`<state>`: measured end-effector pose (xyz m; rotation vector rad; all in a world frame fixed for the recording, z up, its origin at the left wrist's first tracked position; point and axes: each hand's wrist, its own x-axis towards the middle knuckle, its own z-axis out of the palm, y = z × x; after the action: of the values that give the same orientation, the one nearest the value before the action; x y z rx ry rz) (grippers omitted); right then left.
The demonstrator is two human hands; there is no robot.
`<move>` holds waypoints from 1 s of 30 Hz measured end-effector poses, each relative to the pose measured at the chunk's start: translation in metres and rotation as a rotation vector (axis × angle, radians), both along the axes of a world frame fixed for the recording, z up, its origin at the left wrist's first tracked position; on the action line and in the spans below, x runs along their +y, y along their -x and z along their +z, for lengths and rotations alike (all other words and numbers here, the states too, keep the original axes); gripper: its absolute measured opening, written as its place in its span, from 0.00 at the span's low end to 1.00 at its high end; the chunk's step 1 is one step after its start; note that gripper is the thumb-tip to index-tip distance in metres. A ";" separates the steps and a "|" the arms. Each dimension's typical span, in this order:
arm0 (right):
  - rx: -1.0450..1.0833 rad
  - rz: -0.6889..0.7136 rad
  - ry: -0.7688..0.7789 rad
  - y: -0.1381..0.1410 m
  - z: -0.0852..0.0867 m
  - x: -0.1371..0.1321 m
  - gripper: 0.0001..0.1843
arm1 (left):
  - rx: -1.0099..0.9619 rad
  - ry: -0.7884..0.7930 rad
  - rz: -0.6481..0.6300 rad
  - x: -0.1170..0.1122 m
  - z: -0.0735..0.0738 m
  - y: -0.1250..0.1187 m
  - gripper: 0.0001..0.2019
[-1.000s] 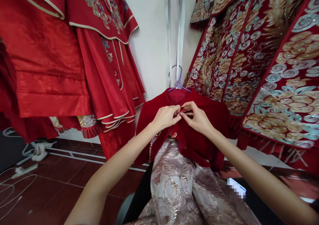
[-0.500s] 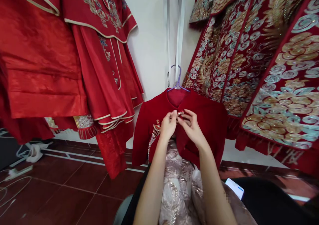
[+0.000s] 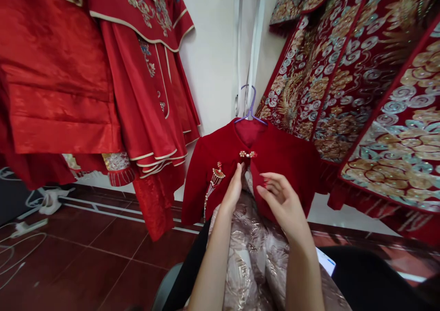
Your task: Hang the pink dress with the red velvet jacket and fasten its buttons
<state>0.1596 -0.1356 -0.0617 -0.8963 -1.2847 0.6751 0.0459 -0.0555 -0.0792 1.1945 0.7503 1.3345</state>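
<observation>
A dark red velvet jacket [image 3: 213, 150] hangs in front of me on a purple hanger [image 3: 252, 111]. At its neck a beaded clasp [image 3: 248, 154] joins the two front edges; below it the front parts. My left hand [image 3: 234, 188] is against the front on the left, just under the clasp, fingers stretched upward and partly hidden. Lower right, my right hand [image 3: 282, 200] is by the other front edge, its fingers loosely bent and the thumb apart from them. Beside my left hand, a fan-shaped ornament [image 3: 217, 177] with bead strands decorates the jacket.
Red garments [image 3: 137, 95] hang on the left, and heavily embroidered ones [image 3: 326, 86] on the right. White rack poles [image 3: 254, 40] rise behind the hanger. Shiny pinkish fabric [image 3: 240, 260] lies below my hands. A phone [image 3: 326, 261] is at the right; cables [image 3: 41, 242] lie on the tiled floor.
Both hands have let go of the beaded clasp and moved down, the right one also further right. The clasp now shows fully, joined across the neck. The view has shifted slightly.
</observation>
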 end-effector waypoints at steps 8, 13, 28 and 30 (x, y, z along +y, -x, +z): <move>-0.026 0.272 0.092 0.039 -0.011 0.006 0.17 | 0.186 -0.177 0.634 0.015 -0.014 0.052 0.18; -0.057 0.094 0.078 0.053 -0.026 0.023 0.15 | 0.006 -0.184 0.549 0.032 -0.034 0.075 0.10; -0.292 -0.136 -0.077 0.076 -0.038 0.092 0.14 | -0.139 -0.168 0.391 0.031 -0.040 0.068 0.09; -0.306 -0.131 -0.070 0.075 -0.037 0.092 0.14 | -0.117 -0.176 0.405 0.033 -0.041 0.067 0.09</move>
<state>0.0849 -0.0431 -0.0986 -1.0443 -1.4948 0.3969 -0.0206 -0.0225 -0.1201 1.1248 0.8311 1.8205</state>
